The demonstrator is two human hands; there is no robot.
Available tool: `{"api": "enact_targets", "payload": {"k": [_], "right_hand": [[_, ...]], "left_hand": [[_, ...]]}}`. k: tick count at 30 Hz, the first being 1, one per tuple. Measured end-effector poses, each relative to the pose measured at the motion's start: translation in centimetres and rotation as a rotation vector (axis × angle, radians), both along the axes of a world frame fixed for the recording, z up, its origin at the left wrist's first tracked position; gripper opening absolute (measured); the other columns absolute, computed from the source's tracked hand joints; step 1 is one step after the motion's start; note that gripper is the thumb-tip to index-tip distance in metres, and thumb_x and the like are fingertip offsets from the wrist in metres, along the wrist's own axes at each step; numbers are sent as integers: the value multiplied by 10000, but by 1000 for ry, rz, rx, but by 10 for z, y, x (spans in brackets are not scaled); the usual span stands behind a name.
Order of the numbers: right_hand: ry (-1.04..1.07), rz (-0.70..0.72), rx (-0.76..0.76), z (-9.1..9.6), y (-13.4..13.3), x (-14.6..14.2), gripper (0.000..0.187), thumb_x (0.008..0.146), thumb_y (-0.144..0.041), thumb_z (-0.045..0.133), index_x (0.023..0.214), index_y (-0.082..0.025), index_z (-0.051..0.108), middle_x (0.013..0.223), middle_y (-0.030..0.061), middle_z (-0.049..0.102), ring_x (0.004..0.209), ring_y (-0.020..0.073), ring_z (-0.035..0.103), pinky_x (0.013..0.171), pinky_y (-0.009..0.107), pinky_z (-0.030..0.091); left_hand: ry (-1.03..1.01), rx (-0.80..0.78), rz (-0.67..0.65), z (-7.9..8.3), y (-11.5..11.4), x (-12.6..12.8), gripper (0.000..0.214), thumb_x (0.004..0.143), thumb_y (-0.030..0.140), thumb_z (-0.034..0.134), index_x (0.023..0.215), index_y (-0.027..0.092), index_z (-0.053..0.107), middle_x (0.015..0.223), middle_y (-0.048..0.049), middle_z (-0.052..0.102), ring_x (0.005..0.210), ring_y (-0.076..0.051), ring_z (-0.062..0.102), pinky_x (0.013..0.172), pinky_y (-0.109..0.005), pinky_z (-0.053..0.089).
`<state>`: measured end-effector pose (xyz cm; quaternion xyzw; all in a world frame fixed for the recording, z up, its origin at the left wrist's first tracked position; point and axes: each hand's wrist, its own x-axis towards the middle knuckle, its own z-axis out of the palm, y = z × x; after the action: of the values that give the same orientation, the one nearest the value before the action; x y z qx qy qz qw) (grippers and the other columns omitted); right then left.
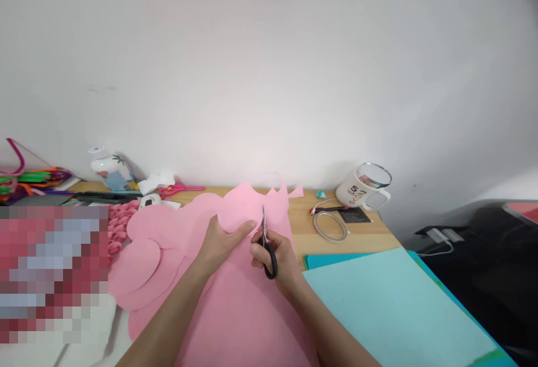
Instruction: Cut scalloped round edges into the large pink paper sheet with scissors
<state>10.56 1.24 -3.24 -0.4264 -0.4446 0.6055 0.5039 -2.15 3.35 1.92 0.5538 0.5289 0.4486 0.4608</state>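
My right hand (275,258) is closed round black-handled scissors (271,260), whose blades point away from me at the pink paper (239,210). The blades look nearly together, along a curved edge of that sheet. My left hand (225,241) grips the same paper, thumb on top and the other fingers hidden beneath it. Below both hands lies a large pink sheet (244,322). Several rounded pink cut-outs (138,266) overlap to the left. Small pink scraps (296,192) lie past the blades.
Light blue sheets (390,300) are stacked at right. Behind them are a coiled cable (330,227), a dark card (355,214) and a white mug (363,187). Pink scissors (180,189), a white bottle (111,168) and pink braided yarn (120,227) stand or lie at left.
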Motion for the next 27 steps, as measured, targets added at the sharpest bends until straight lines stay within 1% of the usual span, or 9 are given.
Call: {"api": "enact_targets", "payload": {"k": [3,7,9,14,20,23,27], "right_hand": [[3,22,6,-3,2,2,208,612,-282,697,688,-167,542,450,-74,445,416,80,404,428,209,290],[8,39,49,-2,4,5,234,582,-265,718,681,-162,533,544,-58,457,492,78,368,459,206,275],[-18,32,60,1,5,7,242,575,-267,723,651,-155,522,571,-49,455,519,79,346,464,204,261],[-37,46,46,4,5,7,265,566,-271,728,649,-153,506,560,-53,441,512,76,316,455,204,240],[-3,44,30,-1,6,6,276,557,-257,738,662,-157,503,552,-55,446,512,76,322,461,207,238],[2,49,22,-3,7,6,281,555,-264,742,687,-157,518,555,-50,471,500,76,347,464,211,257],[10,28,7,-3,7,5,302,533,-287,753,694,-162,530,508,-64,454,474,84,386,459,219,294]], "left_hand": [[6,2,-11,2,0,-1,139,671,275,644,689,138,627,708,-48,694,682,-202,644,570,-267,510],[36,-22,-20,1,0,-2,163,637,249,666,751,135,643,710,-53,697,720,-217,643,557,-265,504],[57,-33,-10,1,0,-1,180,624,240,673,768,137,647,667,-42,690,718,-217,642,549,-261,499],[68,-54,-30,1,1,-1,141,626,257,672,705,144,645,568,-17,660,638,-198,635,511,-252,485],[50,-43,-50,-1,2,-3,184,639,248,671,781,132,658,606,-27,673,669,-202,638,517,-250,485],[44,-42,-64,0,2,-4,189,646,254,669,788,130,659,612,-27,674,674,-202,640,524,-251,486],[42,-43,-76,1,2,-4,182,645,253,667,779,130,658,617,-30,677,675,-206,642,524,-254,486]]}}
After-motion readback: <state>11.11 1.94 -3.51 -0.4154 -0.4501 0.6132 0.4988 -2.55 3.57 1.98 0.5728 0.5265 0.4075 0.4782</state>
